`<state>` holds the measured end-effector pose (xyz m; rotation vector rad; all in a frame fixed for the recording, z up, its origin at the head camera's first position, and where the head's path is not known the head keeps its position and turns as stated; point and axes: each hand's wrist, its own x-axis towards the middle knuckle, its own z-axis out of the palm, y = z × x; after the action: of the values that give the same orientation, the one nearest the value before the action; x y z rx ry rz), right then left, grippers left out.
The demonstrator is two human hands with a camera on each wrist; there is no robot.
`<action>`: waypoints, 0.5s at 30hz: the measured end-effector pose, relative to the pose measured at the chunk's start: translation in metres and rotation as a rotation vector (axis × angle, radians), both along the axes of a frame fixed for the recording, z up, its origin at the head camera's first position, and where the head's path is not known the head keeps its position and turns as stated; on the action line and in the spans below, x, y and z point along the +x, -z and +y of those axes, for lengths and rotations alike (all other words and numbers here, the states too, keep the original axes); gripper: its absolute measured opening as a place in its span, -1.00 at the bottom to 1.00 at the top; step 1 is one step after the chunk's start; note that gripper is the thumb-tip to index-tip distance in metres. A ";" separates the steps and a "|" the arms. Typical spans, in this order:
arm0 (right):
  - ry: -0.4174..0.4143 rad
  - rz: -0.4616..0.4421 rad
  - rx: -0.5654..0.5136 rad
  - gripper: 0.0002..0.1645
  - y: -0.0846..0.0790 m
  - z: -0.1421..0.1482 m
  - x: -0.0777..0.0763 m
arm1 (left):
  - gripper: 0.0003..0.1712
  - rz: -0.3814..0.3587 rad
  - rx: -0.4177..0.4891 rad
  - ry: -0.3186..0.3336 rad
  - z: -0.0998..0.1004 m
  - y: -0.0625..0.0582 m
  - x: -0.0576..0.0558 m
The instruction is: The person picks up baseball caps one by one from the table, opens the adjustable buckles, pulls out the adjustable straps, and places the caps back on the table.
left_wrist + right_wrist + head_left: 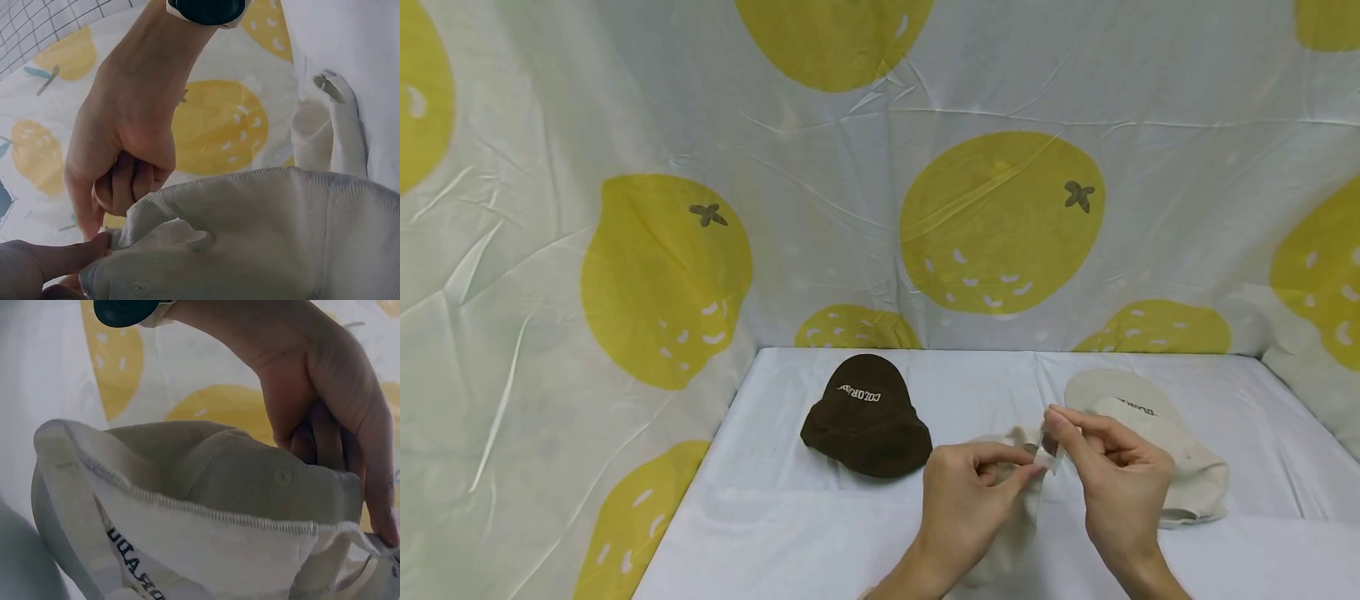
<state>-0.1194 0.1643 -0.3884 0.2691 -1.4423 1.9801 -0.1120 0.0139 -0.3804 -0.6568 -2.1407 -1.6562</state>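
Observation:
Between the two hands is a beige cap [1003, 546], mostly behind the left hand in the head view. My left hand [966, 496] pinches one end of its back strap [1047, 457] between thumb and fingertips. My right hand [1123, 479] pinches the strap's other side a little higher, and a small shiny piece shows between the fingertips. In the left wrist view the cap's ribbed fabric [269, 231] arches around the back opening. The right wrist view shows the cap's stitched inner band [200, 519] and dark lettering. Both hands' other fingers are curled in.
A dark brown cap [868, 421] with white lettering lies on the white-covered table [775, 533], left of the hands. Another beige cap [1195, 475] lies at the right, partly behind the right hand. A lemon-print cloth [820, 233] hangs behind and beside the table.

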 end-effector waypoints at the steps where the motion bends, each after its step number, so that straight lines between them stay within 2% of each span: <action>1: -0.001 0.007 -0.002 -0.88 0.000 0.001 -0.001 | -0.92 -0.022 0.009 0.006 -0.002 -0.002 0.000; 6: 0.062 -0.087 0.001 -0.87 -0.005 0.001 -0.001 | -0.89 -0.097 0.045 0.019 -0.015 -0.010 -0.003; 15: 0.089 -0.195 0.032 -0.83 -0.006 0.000 -0.001 | -0.89 -0.105 0.119 0.050 -0.032 -0.018 -0.007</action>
<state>-0.1208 0.1643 -0.3824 0.0250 -1.5800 1.9557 -0.1191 -0.0184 -0.3621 -0.6054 -2.0916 -1.8670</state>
